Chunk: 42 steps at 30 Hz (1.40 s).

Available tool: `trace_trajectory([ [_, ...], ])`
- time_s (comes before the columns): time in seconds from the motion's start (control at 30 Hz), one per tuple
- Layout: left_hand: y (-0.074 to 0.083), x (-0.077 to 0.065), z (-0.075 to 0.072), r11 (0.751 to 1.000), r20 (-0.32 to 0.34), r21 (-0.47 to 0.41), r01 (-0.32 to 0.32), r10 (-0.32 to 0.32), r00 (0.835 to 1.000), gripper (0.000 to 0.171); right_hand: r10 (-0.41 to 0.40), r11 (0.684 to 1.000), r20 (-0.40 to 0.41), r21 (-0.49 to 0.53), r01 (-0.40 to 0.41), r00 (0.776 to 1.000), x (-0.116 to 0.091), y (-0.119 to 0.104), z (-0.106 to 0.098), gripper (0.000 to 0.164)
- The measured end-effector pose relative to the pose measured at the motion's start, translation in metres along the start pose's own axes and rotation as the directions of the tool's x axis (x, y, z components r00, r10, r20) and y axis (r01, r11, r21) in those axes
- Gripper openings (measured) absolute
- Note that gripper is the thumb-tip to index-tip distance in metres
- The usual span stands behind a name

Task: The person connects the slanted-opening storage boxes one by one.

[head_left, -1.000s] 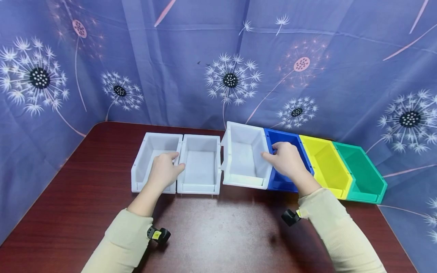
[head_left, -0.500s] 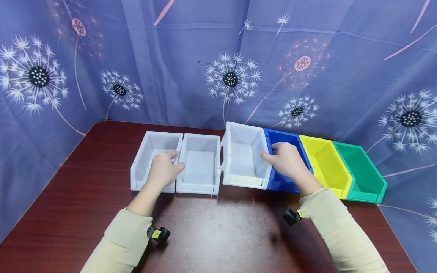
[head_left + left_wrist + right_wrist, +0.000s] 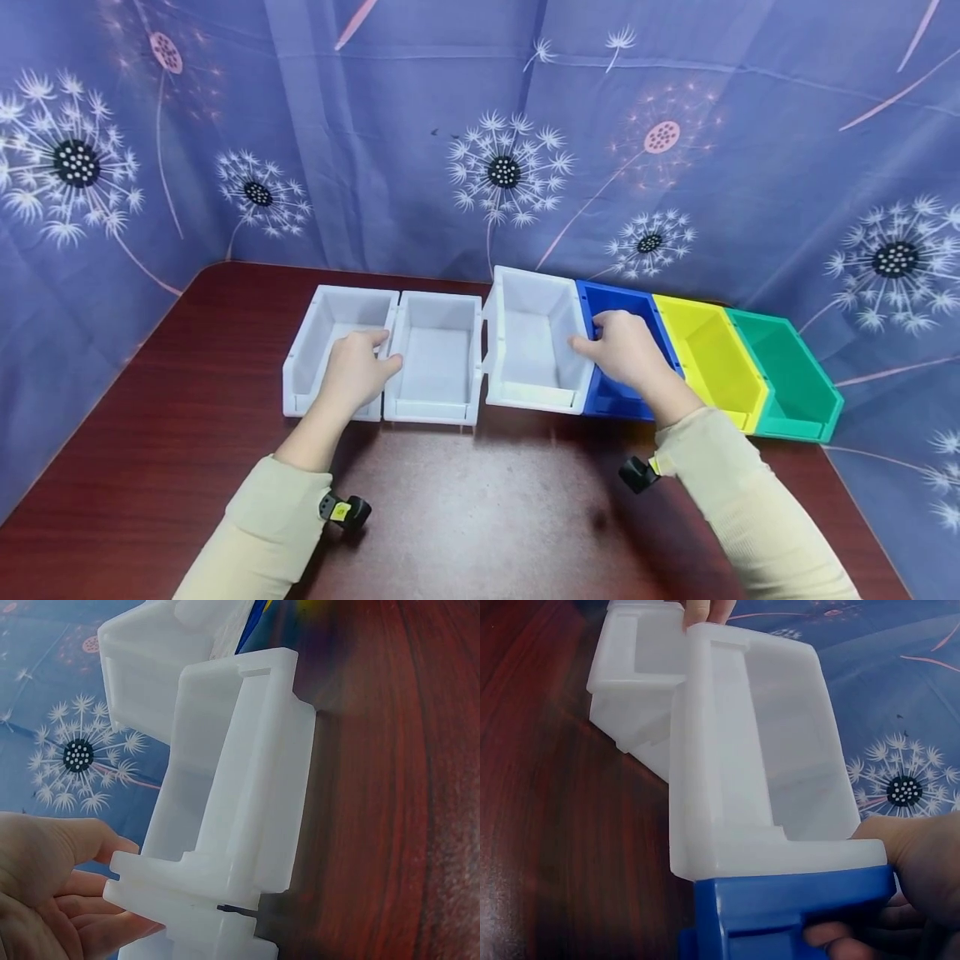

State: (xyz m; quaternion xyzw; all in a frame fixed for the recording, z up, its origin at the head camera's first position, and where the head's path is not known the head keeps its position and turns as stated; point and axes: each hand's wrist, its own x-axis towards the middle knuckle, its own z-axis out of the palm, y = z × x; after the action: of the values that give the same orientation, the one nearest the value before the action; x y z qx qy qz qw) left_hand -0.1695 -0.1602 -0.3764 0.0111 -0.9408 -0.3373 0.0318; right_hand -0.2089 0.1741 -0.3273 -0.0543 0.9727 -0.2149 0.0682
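Observation:
In the head view my left hand [image 3: 352, 367] pinches the adjoining side walls of two white storage bins, the leftmost bin [image 3: 356, 307] and the middle bin [image 3: 435, 362]. The left wrist view shows the thumb over one wall and the fingers [image 3: 94, 915] behind the other. My right hand [image 3: 630, 350] grips the side wall of a third white bin [image 3: 528, 342] together with the wall of a blue bin [image 3: 622, 402] beside it. There the thumb is inside the white bin and the fingers are in the blue one. The third white bin sits higher than the middle one.
Right of the blue bin, a yellow bin [image 3: 712, 358] and a green bin [image 3: 787, 358] continue the row. All stand along the back of a dark red wooden table [image 3: 465, 517]. A blue dandelion-print curtain [image 3: 390, 167] hangs close behind.
Both hands keep the same holds on the bins. Only the head view has shifted slightly.

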Motion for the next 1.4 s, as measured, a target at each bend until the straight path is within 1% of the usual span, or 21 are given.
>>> trace_trajectory([
  [0.07, 0.0, 0.0, -0.001, 1.0, 0.004, -0.003, 0.006, -0.006, 1.0, 0.049, 0.006, 1.0, 0.005, -0.006, -0.006, 1.0, 0.0, -0.001, 0.0, 0.056],
  [0.17, -0.001, 0.0, -0.002, 1.0, 0.0, 0.003, -0.003, 0.003, 1.0, 0.049, 0.0, 1.0, -0.004, -0.023, 0.0, 1.0, 0.002, -0.003, -0.001, 0.059],
  [0.23, -0.001, 0.0, -0.003, 1.0, -0.008, 0.002, -0.006, 0.006, 1.0, 0.049, -0.007, 0.999, -0.012, -0.037, 0.007, 1.0, 0.003, -0.005, -0.002, 0.056],
  [0.3, -0.001, 0.0, -0.002, 1.0, -0.013, 0.001, -0.007, 0.007, 1.0, 0.049, -0.013, 0.997, -0.032, -0.08, 0.01, 0.999, 0.002, -0.006, -0.004, 0.053],
  [0.37, -0.002, 0.0, 0.0, 1.0, -0.004, -0.006, -0.002, 0.002, 1.0, 0.049, -0.031, 0.992, -0.069, -0.127, 0.022, 0.997, 0.001, -0.008, -0.005, 0.055],
  [0.43, -0.002, 0.0, 0.002, 1.0, -0.003, -0.002, -0.009, 0.009, 1.0, 0.05, -0.07, 0.986, -0.104, -0.159, 0.053, 0.992, 0.002, -0.013, -0.006, 0.064],
  [0.47, -0.002, 0.0, 0.002, 1.0, -0.006, 0.001, -0.013, 0.013, 1.0, 0.049, -0.106, 0.983, -0.111, -0.158, 0.088, 0.988, 0.003, -0.016, -0.007, 0.07],
  [0.5, -0.003, 0.001, 0.002, 1.0, -0.015, 0.006, -0.018, 0.018, 1.0, 0.049, -0.161, 0.977, -0.108, -0.155, 0.144, 0.981, 0.006, -0.02, -0.008, 0.079],
  [0.53, -0.002, 0.001, 0.002, 1.0, -0.017, 0.007, -0.018, 0.018, 1.0, 0.049, -0.219, 0.968, -0.093, -0.149, 0.204, 0.971, 0.01, -0.025, -0.008, 0.086],
  [0.6, -0.002, 0.001, 0.003, 1.0, -0.028, 0.005, -0.014, 0.015, 1.0, 0.049, -0.327, 0.937, -0.014, -0.135, 0.322, 0.945, 0.019, -0.035, -0.008, 0.099],
  [0.67, -0.002, 0.001, 0.003, 1.0, -0.027, -0.006, -0.002, 0.002, 1.0, 0.049, -0.4, 0.906, 0.097, -0.107, 0.409, 0.911, 0.03, -0.044, -0.009, 0.106],
  [0.7, -0.002, 0.001, 0.003, 1.0, -0.022, -0.012, 0.003, -0.003, 1.0, 0.049, -0.418, 0.896, 0.145, -0.096, 0.433, 0.897, 0.035, -0.048, -0.009, 0.109],
  [0.73, -0.002, 0.001, 0.004, 1.0, -0.017, -0.015, 0.007, -0.008, 1.0, 0.049, -0.417, 0.895, 0.192, -0.082, 0.438, 0.888, 0.039, -0.051, -0.009, 0.111],
  [0.8, -0.001, 0.0, 0.004, 1.0, -0.012, -0.018, 0.014, -0.014, 1.0, 0.05, -0.398, 0.906, 0.274, -0.036, 0.423, 0.876, 0.046, -0.054, -0.01, 0.113],
  [0.87, -0.001, -0.001, 0.005, 1.0, -0.009, -0.019, 0.018, -0.018, 1.0, 0.05, -0.376, 0.917, 0.323, -0.007, 0.399, 0.868, 0.052, -0.056, -0.011, 0.113],
  [0.93, -0.001, -0.001, 0.006, 1.0, -0.012, -0.013, 0.014, -0.014, 1.0, 0.05, -0.36, 0.922, 0.357, -0.004, 0.387, 0.862, 0.055, -0.058, -0.011, 0.113],
  [1.1, -0.001, -0.001, 0.007, 1.0, -0.021, -0.007, -0.013, 0.013, 1.0, 0.049, -0.331, 0.923, 0.413, -0.046, 0.383, 0.848, 0.058, -0.066, -0.015, 0.119],
  [1.27, -0.002, 0.0, 0.006, 1.0, -0.019, -0.007, -0.009, 0.009, 1.0, 0.049, -0.295, 0.92, 0.473, -0.095, 0.381, 0.83, 0.062, -0.078, -0.02, 0.121],
  [1.4, -0.005, 0.001, 0.006, 1.0, -0.021, 0.008, -0.015, 0.015, 1.0, 0.049, -0.261, 0.917, 0.5, -0.139, 0.375, 0.825, 0.066, -0.084, -0.019, 0.121],
])
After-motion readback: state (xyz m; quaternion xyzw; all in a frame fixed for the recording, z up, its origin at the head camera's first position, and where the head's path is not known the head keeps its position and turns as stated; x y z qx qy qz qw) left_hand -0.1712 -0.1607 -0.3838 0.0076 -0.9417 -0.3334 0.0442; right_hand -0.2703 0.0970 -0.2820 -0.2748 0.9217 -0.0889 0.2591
